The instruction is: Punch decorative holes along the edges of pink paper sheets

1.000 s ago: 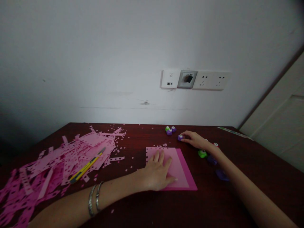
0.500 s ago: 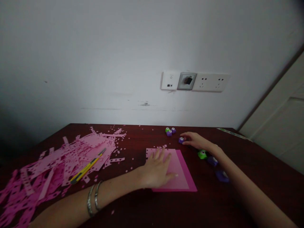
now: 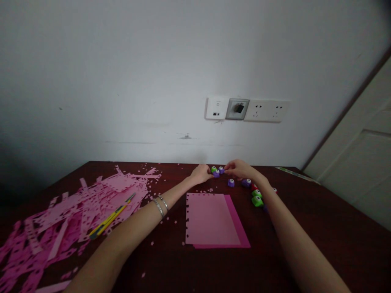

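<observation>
Punch trio (image 3: 217, 172) sits btwn L fingers (image 3: 207, 174) & R fingers (image 3: 229, 166).

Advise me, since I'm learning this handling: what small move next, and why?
Probably close the right hand on the rightmost purple punch of the back trio: its fingertips are right beside that punch, while the left hand is at the trio's other side.

At least five purple punches (image 3: 231, 183), three green punches (image 3: 257, 201), two red punches (image 3: 253, 187) and one cutter (image 3: 110, 219).
</observation>
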A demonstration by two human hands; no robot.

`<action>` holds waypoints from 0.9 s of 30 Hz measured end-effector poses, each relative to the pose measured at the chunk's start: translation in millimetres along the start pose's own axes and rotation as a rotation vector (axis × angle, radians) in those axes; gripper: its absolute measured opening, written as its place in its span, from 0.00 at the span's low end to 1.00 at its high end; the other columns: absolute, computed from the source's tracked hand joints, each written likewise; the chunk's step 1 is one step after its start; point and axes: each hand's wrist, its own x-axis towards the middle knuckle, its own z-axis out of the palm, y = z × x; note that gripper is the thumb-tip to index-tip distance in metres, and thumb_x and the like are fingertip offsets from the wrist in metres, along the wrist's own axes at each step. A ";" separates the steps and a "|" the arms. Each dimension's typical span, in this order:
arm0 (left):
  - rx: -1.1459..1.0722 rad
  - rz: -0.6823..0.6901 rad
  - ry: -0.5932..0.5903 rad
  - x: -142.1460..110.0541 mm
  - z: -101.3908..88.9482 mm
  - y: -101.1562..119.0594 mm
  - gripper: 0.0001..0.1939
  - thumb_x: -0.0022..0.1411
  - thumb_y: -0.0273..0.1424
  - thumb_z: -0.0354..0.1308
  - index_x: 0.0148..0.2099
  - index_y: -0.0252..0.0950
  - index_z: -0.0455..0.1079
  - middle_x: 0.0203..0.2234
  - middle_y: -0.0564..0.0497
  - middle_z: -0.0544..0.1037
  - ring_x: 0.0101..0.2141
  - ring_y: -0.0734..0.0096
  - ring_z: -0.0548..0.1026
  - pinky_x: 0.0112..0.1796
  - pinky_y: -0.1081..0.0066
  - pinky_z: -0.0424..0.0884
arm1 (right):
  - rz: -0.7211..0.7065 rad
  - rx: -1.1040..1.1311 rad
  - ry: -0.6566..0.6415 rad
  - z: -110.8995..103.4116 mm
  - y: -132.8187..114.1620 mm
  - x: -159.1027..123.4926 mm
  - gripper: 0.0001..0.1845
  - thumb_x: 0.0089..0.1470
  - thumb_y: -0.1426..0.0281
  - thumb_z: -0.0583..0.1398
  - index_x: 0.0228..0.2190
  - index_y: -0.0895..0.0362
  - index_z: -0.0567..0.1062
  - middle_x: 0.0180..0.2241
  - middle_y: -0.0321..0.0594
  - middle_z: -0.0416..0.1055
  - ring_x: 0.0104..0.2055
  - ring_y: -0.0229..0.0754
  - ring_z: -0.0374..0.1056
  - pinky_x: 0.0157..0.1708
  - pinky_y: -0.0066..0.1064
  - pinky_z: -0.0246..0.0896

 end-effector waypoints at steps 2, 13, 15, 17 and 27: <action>0.006 -0.050 -0.006 9.0 6.2 -1.2 0.15 0.49 0.40 0.60 0.31 0.32 0.73 0.24 0.48 0.74 0.28 0.67 0.71 0.29 0.72 0.63 | 0.023 0.020 -0.027 4.4 1.5 2.7 0.10 0.45 0.69 0.59 0.32 0.62 0.74 0.18 0.36 0.67 0.16 0.31 0.58 0.15 0.22 0.55; 0.037 -0.052 -0.012 28.5 22.3 -11.7 0.17 0.45 0.43 0.63 0.32 0.33 0.73 0.24 0.49 0.74 0.27 0.68 0.70 0.27 0.73 0.62 | -0.003 0.026 -0.029 0.7 3.9 -4.9 0.12 0.48 0.66 0.57 0.31 0.62 0.75 0.23 0.41 0.70 0.20 0.32 0.61 0.15 0.21 0.56; 0.020 -0.056 -0.010 30.0 23.9 -13.2 0.18 0.45 0.42 0.63 0.33 0.33 0.73 0.24 0.49 0.74 0.27 0.68 0.70 0.27 0.73 0.61 | -0.004 0.023 -0.033 2.3 3.6 -4.0 0.12 0.48 0.66 0.57 0.32 0.62 0.75 0.23 0.41 0.70 0.20 0.33 0.61 0.16 0.21 0.57; -0.010 -0.050 -0.011 30.7 24.9 -14.5 0.17 0.45 0.41 0.64 0.34 0.33 0.73 0.25 0.49 0.74 0.27 0.68 0.70 0.27 0.73 0.61 | -0.009 0.034 -0.042 3.6 4.9 -2.4 0.12 0.47 0.66 0.58 0.31 0.62 0.75 0.24 0.41 0.70 0.20 0.33 0.62 0.16 0.22 0.57; -0.196 0.157 -0.067 20.5 13.0 -15.1 0.17 0.48 0.39 0.62 0.36 0.30 0.72 0.24 0.51 0.73 0.24 0.73 0.67 0.26 0.74 0.60 | -0.046 0.059 -0.032 3.0 13.5 1.1 0.13 0.47 0.64 0.58 0.31 0.62 0.75 0.23 0.41 0.70 0.20 0.33 0.62 0.16 0.21 0.58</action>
